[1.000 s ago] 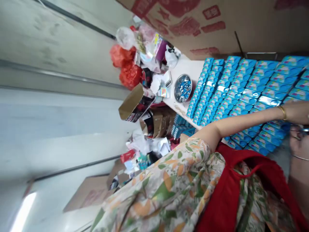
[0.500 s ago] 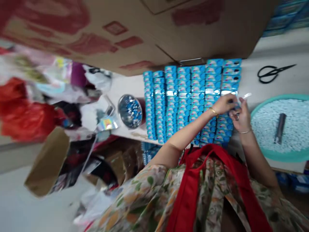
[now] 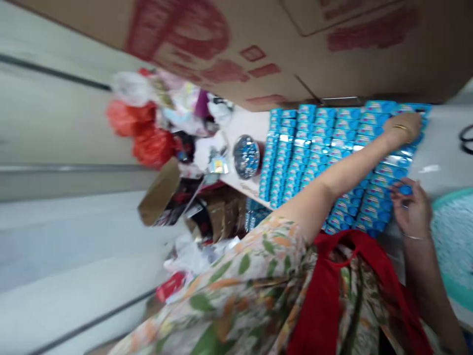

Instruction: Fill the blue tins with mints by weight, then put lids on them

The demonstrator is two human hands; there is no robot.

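Rows of small blue boxes [image 3: 347, 114] lie packed on the white table, with colourful print on their faces. My left hand [image 3: 405, 127], a gold bangle at its wrist, rests over the far end of the rightmost row. Its fingers curl down among the boxes, and whatever they pinch is hidden. Lower down, beside the near part of that row, my right hand [image 3: 416, 212] is turned palm up. Between its thumb and fingers it holds a small round blue piece [image 3: 405, 190].
A big cardboard box [image 3: 281, 44] stands along the table's far side. Left of the rows sits a metal bowl [image 3: 247, 157] with blue and silvery bits. A turquoise basin [image 3: 439, 202] of pale pieces is at right, below black scissors [image 3: 466, 139]. Red bags [image 3: 153, 148] lie far left.
Half a second ago my hands were together by the rightmost row. Since then my left hand has moved away to that row's far end, while the right stays near, holding the blue piece. The view swung.
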